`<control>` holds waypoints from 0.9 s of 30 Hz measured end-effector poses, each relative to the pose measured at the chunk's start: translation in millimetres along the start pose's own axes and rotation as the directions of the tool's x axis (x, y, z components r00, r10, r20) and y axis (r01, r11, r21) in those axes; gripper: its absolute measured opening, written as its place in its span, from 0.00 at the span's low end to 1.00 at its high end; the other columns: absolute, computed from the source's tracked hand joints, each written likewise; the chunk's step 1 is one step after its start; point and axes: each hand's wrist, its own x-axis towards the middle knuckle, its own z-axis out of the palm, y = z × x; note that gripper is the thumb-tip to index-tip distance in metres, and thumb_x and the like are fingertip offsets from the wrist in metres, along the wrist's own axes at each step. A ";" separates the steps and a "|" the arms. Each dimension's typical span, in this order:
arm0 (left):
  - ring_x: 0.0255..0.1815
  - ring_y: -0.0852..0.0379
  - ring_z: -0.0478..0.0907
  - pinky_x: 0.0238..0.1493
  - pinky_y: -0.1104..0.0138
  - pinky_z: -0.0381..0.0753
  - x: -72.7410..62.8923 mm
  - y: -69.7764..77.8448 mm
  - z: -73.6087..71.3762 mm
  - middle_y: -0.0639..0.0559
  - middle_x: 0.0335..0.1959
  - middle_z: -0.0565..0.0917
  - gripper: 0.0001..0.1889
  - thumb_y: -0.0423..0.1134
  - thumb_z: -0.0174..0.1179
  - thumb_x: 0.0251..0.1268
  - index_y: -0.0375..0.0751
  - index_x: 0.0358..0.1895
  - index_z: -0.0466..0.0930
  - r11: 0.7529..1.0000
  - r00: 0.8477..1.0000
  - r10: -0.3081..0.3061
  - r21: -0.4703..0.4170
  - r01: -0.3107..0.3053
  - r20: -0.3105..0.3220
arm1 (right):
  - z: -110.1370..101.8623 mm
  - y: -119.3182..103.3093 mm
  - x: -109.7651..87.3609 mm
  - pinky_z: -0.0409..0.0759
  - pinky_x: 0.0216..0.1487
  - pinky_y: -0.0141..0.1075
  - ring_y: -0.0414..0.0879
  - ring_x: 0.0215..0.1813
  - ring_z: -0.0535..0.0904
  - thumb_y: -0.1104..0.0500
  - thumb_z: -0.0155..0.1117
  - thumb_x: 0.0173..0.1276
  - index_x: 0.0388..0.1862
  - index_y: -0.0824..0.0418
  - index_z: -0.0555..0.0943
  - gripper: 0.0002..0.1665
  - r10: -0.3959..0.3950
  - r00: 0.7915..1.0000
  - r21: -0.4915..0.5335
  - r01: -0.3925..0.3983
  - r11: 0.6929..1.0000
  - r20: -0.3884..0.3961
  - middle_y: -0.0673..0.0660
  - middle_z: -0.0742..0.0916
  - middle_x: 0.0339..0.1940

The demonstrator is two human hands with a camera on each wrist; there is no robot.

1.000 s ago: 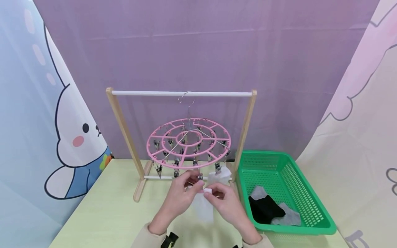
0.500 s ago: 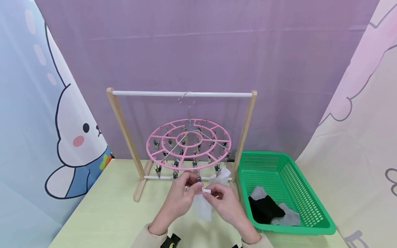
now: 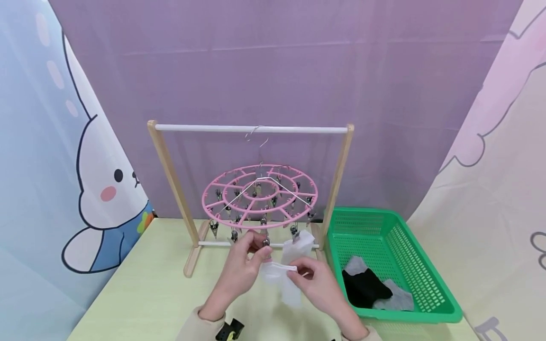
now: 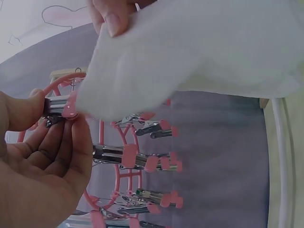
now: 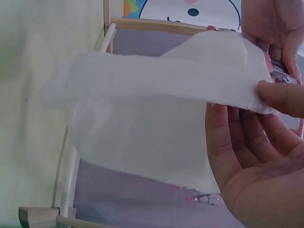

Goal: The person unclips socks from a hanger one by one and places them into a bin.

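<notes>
My left hand (image 3: 240,266) pinches a metal clip with pink tips (image 4: 61,105) between thumb and fingers, under the front of the pink round hanger (image 3: 251,224). Against those tips lies one corner of a white sock (image 3: 292,291). My right hand (image 3: 319,285) pinches the other end of its cuff between thumb and fingertips, so the opening is spread between both hands. The rest of the sock droops below. Just behind, a second white sock (image 3: 304,244) hangs from a neighbouring clip, partly overlapped by the held one in the right wrist view.
The hanger hooks onto the white bar (image 3: 204,128) of a wooden stand (image 3: 168,175). Several other clips dangle around it. At the right, a green basket (image 3: 426,265) holds black (image 3: 364,286) and grey socks (image 3: 398,298).
My left hand has shifted left with the clip, and my right hand a little right and down, so the cuff is now spread between them. The hanger has turned slightly.
</notes>
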 end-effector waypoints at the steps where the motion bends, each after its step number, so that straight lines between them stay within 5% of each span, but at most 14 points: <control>1: 0.35 0.59 0.79 0.43 0.66 0.82 -0.2 0.2 -0.8 0.58 0.33 0.81 0.06 0.30 0.65 0.68 0.38 0.44 0.79 1.000 1.000 -0.009 0.007 0.009 0.005 | -2.6 -0.7 -1.0 0.82 0.38 0.31 0.38 0.35 0.80 0.60 0.70 0.70 0.41 0.60 0.87 0.04 -0.002 1.000 -0.003 0.002 1.000 0.000 0.50 0.86 0.34; 13: 0.35 0.59 0.82 0.42 0.66 0.84 -4.7 -5.8 -4.8 0.56 0.35 0.83 0.08 0.33 0.67 0.68 0.41 0.46 0.81 1.000 0.998 -0.001 0.007 0.001 -0.066 | -40.2 -5.8 -10.9 0.83 0.40 0.33 0.42 0.37 0.81 0.58 0.69 0.71 0.45 0.60 0.86 0.08 0.037 0.999 -0.035 -0.038 0.999 -0.027 0.52 0.86 0.36; 20: 0.34 0.58 0.81 0.42 0.66 0.83 -5.4 -9.1 -6.8 0.55 0.33 0.83 0.08 0.34 0.67 0.66 0.41 0.46 0.82 0.998 0.996 -0.032 -0.050 0.028 -0.089 | -59.7 -13.9 -13.9 0.83 0.42 0.34 0.42 0.38 0.83 0.59 0.70 0.70 0.47 0.59 0.87 0.09 0.120 0.986 -0.044 -0.126 0.991 -0.118 0.51 0.87 0.37; 27: 0.35 0.58 0.80 0.42 0.67 0.82 -5.9 -12.4 -9.8 0.53 0.35 0.82 0.08 0.34 0.66 0.67 0.41 0.47 0.82 0.997 0.993 -0.054 -0.068 0.048 -0.103 | -75.8 -16.1 -17.7 0.83 0.40 0.34 0.42 0.37 0.84 0.60 0.71 0.69 0.46 0.59 0.87 0.08 0.105 0.971 -0.072 -0.123 0.990 -0.216 0.53 0.87 0.35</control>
